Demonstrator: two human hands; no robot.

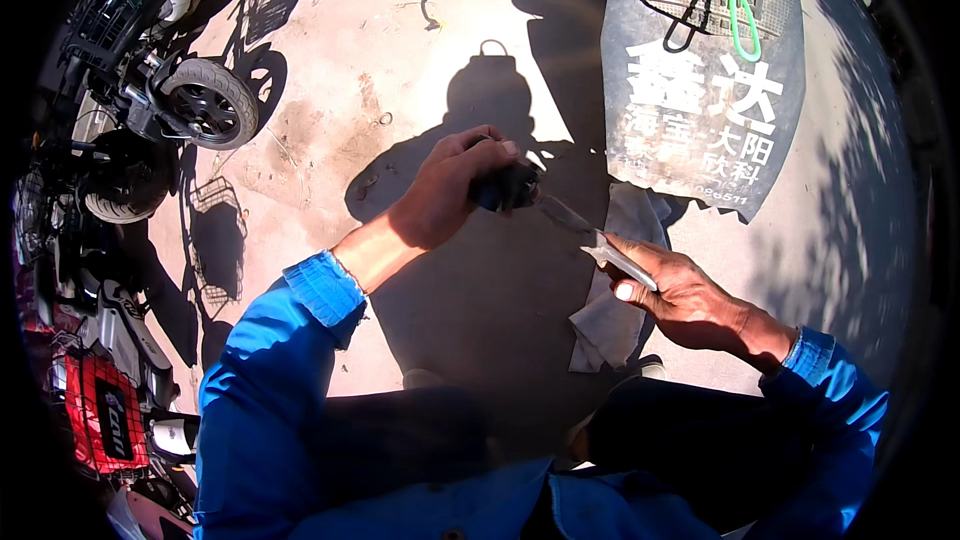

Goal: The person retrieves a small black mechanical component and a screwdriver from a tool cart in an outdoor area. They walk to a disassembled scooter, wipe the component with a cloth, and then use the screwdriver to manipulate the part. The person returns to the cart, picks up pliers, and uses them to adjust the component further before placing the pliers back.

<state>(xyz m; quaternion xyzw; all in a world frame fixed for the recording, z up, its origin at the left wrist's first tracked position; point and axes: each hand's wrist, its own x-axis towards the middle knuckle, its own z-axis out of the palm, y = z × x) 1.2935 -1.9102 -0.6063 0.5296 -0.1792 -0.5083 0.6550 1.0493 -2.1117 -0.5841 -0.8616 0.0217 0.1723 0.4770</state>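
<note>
My left hand [465,175] is closed round a small black part [505,187], its fingers curled over the top. What kind of part it is cannot be made out in the shade. My right hand [690,295] grips a silver metal hand tool [628,265], thumb along its near side. From the tool's wider, notched end a slim blade-like piece [565,212] reaches up and left toward the black part. Shadow hides whether the two touch. Below the right hand, a pale crumpled cloth or sheet [610,328] lies on the ground between my knees.
A dark rubber mat [690,155] with white lettering lies at the upper right, with a looped green cord-like thing [738,15] on it. Parked scooters line the left, one wheel [208,103] jutting inward. A red basket [103,415] stands lower left. A small hooked piece [430,13] lies ahead.
</note>
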